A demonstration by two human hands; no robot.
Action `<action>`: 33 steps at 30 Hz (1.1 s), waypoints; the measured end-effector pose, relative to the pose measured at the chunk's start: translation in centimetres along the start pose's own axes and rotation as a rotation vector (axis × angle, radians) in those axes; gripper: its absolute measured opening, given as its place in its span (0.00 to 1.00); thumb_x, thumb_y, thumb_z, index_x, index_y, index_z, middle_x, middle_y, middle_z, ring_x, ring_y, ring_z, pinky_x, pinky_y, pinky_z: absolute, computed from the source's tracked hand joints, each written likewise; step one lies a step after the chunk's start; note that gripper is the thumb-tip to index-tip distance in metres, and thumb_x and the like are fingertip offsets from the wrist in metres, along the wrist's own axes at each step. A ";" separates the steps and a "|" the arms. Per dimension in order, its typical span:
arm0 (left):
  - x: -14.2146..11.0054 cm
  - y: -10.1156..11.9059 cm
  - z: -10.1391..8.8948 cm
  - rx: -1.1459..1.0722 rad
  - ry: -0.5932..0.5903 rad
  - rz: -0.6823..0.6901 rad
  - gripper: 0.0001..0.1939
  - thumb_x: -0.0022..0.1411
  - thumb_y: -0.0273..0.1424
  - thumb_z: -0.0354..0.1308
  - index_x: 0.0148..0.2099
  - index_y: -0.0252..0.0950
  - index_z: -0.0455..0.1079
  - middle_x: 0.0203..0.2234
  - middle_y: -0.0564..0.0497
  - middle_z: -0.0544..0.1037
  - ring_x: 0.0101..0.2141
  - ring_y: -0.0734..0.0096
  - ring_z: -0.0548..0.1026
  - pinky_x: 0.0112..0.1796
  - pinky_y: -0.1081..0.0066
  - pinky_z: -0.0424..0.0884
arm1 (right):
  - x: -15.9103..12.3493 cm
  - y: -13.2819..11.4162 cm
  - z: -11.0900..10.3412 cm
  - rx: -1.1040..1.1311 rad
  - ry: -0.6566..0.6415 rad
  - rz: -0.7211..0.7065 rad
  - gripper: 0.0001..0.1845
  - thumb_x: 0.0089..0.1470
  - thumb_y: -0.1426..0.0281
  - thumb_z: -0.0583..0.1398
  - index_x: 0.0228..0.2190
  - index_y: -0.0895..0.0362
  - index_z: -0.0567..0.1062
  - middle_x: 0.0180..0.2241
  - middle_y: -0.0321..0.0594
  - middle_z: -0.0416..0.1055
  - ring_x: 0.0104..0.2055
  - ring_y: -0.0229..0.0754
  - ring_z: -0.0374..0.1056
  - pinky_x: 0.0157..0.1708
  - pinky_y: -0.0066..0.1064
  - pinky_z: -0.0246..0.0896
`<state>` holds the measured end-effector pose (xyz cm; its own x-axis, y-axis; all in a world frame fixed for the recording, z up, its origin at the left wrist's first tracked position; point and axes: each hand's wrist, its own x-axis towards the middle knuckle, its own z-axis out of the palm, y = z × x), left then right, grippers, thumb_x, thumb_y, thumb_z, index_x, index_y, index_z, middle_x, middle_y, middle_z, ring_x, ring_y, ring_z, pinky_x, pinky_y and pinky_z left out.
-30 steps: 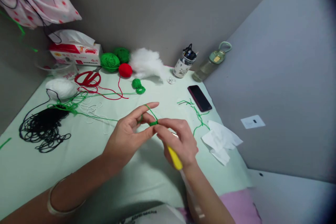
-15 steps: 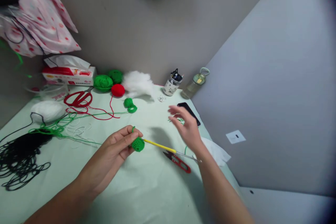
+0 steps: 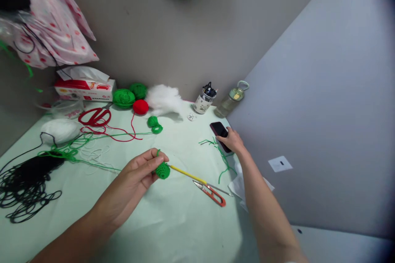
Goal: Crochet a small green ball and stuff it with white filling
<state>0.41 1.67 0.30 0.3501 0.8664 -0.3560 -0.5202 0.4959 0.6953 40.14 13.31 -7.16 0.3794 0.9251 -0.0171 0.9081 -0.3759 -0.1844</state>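
Note:
Pinched in my left hand (image 3: pixel 140 172) is a small round green crochet piece (image 3: pixel 163 170). A crochet hook (image 3: pixel 188 174) with a yellow grip and metal ends sticks out from it to the right. My right hand (image 3: pixel 233 139) has its thumb and fingers around the sides of a black phone (image 3: pixel 219 131) that lies on the table. Red-handled thread snips (image 3: pixel 211 194) rest under the hook's far end. Green yarn scraps (image 3: pixel 224 160) lie below the phone.
Green yarn balls (image 3: pixel 123 98), a red ball (image 3: pixel 140 107) and white stuffing (image 3: pixel 165 100) line the back. Red scissors (image 3: pixel 95 117), white yarn (image 3: pixel 60 130) and tangled black cord (image 3: pixel 27 185) lie left. A pen cup (image 3: pixel 202 103) and bottle (image 3: pixel 230 102) stand near the corner.
My right hand has moved right and down from above the table onto the phone, its fingers now at the phone's edges. My left hand keeps the crochet piece in nearly the same place.

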 end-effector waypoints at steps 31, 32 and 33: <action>-0.6 0.2 0.2 -0.012 0.012 -0.008 0.08 0.58 0.36 0.71 0.35 0.38 0.79 0.32 0.54 0.75 0.33 0.74 0.68 0.35 0.78 0.68 | 0.7 -6.7 -2.0 0.637 0.432 -0.031 0.36 0.56 0.62 0.62 0.61 0.65 0.61 0.62 0.67 0.60 0.63 0.63 0.59 0.63 0.59 0.52; -0.6 0.2 0.2 -0.013 0.009 -0.003 0.08 0.58 0.36 0.71 0.35 0.38 0.79 0.32 0.54 0.74 0.33 0.74 0.68 0.35 0.78 0.68 | -1.1 -7.7 -2.5 0.662 0.353 -0.116 0.31 0.57 0.61 0.62 0.58 0.62 0.66 0.58 0.61 0.66 0.58 0.58 0.66 0.59 0.55 0.60; -0.6 0.2 0.2 -0.014 0.005 0.003 0.08 0.58 0.36 0.71 0.35 0.38 0.79 0.32 0.54 0.74 0.33 0.75 0.68 0.35 0.78 0.68 | -3.2 -8.7 -2.9 0.685 0.261 -0.209 0.26 0.58 0.61 0.62 0.55 0.59 0.71 0.53 0.55 0.72 0.52 0.53 0.71 0.55 0.50 0.66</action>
<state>0.27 1.24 0.81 0.3453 0.8679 -0.3571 -0.5321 0.4944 0.6873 31.59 13.44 -2.65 0.3188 0.8982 0.3026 0.6852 0.0022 -0.7284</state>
